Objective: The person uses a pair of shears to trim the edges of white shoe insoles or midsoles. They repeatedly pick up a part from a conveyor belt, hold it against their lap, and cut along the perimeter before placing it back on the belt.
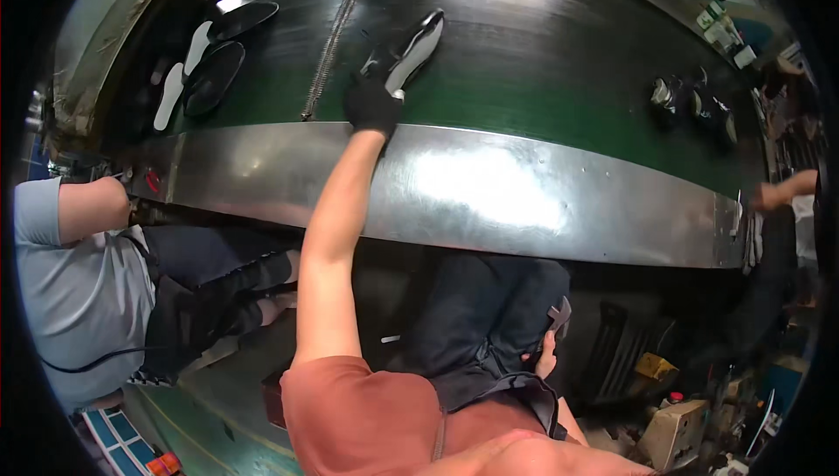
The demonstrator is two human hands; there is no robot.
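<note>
A black shoe with a pale sole [414, 58] lies on its side on the green conveyor belt [542, 91], toe pointing away from me. My left hand [373, 105], in a black glove, reaches over the belt's metal edge and is closed around the near end of the shoe. The glove's fingers are partly lost against the dark upper. Down by my lap, my bare right hand [546, 356] is closed on a hammer [560, 313], whose grey metal head sticks up above the fist; most of its handle is hidden.
White insoles [169, 97] and dark sole-shaped pieces [215, 78] lie on the belt at left. Several dark shoes [695, 107] rest at right. A metal ledge [489, 187] borders the belt. Another person [96, 292] sits at left; a co-worker's arm [786, 189] shows at right.
</note>
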